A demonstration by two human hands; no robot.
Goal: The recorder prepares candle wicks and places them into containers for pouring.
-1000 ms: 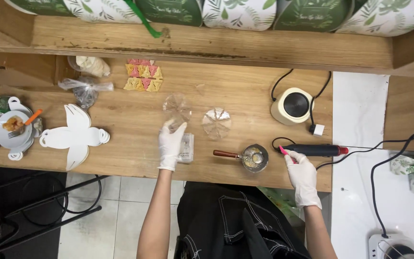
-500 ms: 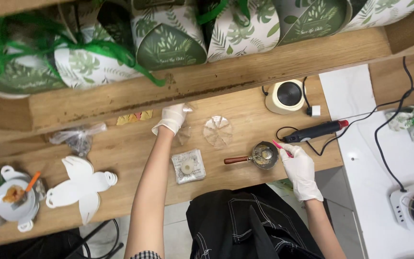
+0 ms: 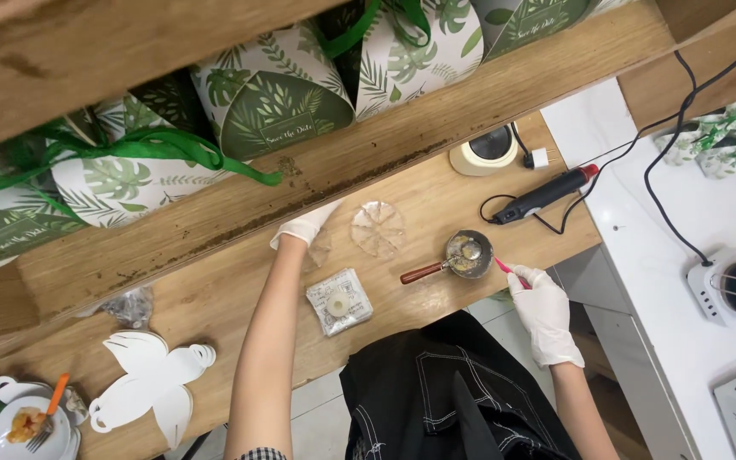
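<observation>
You are reaching your left hand (image 3: 304, 228), fingers loosely spread and empty, toward clear discs (image 3: 377, 228) at twelve o'clock, while your right hand (image 3: 545, 308) is pinching a pink tool (image 3: 508, 269) beside the ladle (image 3: 468, 254); judging by this, next you are gripping a disc gently.

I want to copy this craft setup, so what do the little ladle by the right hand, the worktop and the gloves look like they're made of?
Ladle: dull grey metal bowl by its sheen, handle looks like reddish-brown wood. Worktop: light wood or wood-look laminate, matte, with visible grain. Gloves on the left hand and right hand: thin white, snug and wrinkled, probably latex or a similar rubber.
</observation>
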